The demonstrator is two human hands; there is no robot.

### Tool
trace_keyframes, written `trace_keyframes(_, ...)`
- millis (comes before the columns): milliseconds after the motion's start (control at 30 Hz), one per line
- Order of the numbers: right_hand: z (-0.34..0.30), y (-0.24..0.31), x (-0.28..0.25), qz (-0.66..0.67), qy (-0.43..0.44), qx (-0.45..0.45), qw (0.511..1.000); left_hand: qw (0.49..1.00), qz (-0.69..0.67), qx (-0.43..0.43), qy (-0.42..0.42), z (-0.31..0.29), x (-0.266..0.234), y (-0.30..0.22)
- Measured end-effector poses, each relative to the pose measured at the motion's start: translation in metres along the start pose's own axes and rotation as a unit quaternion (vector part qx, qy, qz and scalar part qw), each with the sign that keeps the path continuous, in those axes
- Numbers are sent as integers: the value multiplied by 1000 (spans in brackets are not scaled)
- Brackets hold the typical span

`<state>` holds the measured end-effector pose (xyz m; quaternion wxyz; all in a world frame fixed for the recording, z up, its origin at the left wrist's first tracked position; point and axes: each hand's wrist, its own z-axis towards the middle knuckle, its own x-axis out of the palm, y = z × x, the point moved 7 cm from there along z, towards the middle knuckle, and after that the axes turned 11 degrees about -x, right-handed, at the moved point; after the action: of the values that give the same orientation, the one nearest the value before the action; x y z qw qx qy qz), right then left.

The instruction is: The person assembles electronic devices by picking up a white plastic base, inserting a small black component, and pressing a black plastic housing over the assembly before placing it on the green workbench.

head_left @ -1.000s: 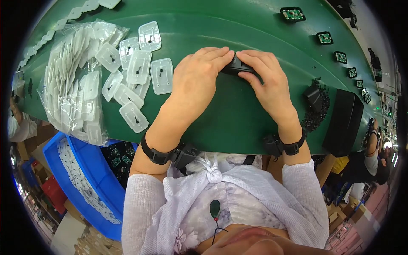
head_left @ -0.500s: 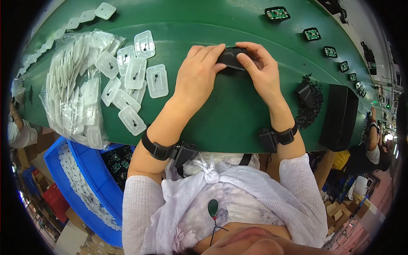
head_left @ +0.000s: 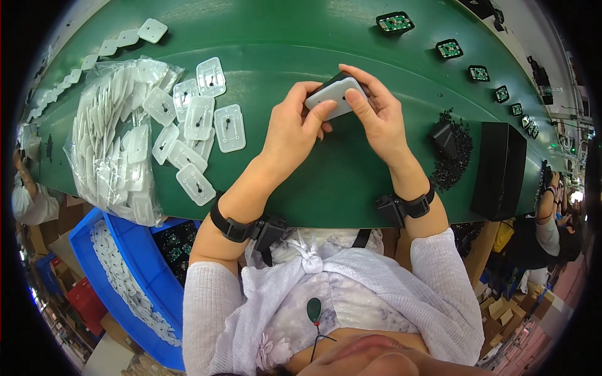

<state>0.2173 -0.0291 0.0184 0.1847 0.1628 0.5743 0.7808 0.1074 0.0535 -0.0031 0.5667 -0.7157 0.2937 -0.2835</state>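
Both hands hold one black plastic casing with a translucent white cover point(head_left: 331, 100) on it, raised over the green table. My left hand point(head_left: 295, 122) grips its left end, thumb on the cover's face. My right hand point(head_left: 379, 113) wraps the right end, its thumb pressing beside a dark spot on the cover. Whatever lies inside the casing is hidden. Left of my hands, several loose white covers point(head_left: 229, 128), each with a small black piece on it, lie beside a clear plastic bag point(head_left: 113, 131) full of more such covers.
A pile of small black parts point(head_left: 461, 153) with a black cup-like piece point(head_left: 444, 139) lies right, beside a black box point(head_left: 500, 169). Black casings with green circuit boards point(head_left: 396, 23) line the far right; white covers point(head_left: 152, 30) line the far left. A blue bin point(head_left: 135, 266) stands below the table's left edge.
The held casing has turned over: its white cover now faces up where only black showed before. Both thumbs have come onto the cover.
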Motion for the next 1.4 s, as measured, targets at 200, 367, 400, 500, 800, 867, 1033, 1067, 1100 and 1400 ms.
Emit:
trace_keyframes(200,-1,-7,-3,-19,-5,25,999,999,-15,-46,4,0,-2,0)
trace_keyframes(367,-3,-13,0,68,-5,60,996,995,-59,-85,13,2,-5,4)
trace_keyframes(400,-2,-13,0,68,-6,60,996,995,-52,-85,11,2,-6,5)
trace_keyframes(500,-2,-12,0,34,-6,56,998,998,8,-56,9,1,-3,2)
trace_keyframes(800,1,2,10,72,-28,5,997,993,-116,-16,16,0,1,0)
trace_keyframes(867,-3,-8,12,87,-69,48,993,989,-146,8,9,1,-1,3)
trace_keyframes(1033,26,-7,18,72,-32,56,995,985,-172,23,-7,5,-12,-1)
trace_keyframes(1067,40,-5,20,67,-23,38,997,986,-162,26,-21,6,-13,0)
trace_keyframes(1100,55,-2,18,31,-17,4,999,987,-152,31,-34,7,-13,1)
trace_keyframes(1400,180,-63,8,-316,77,-55,944,995,-10,61,-77,2,-15,-4)
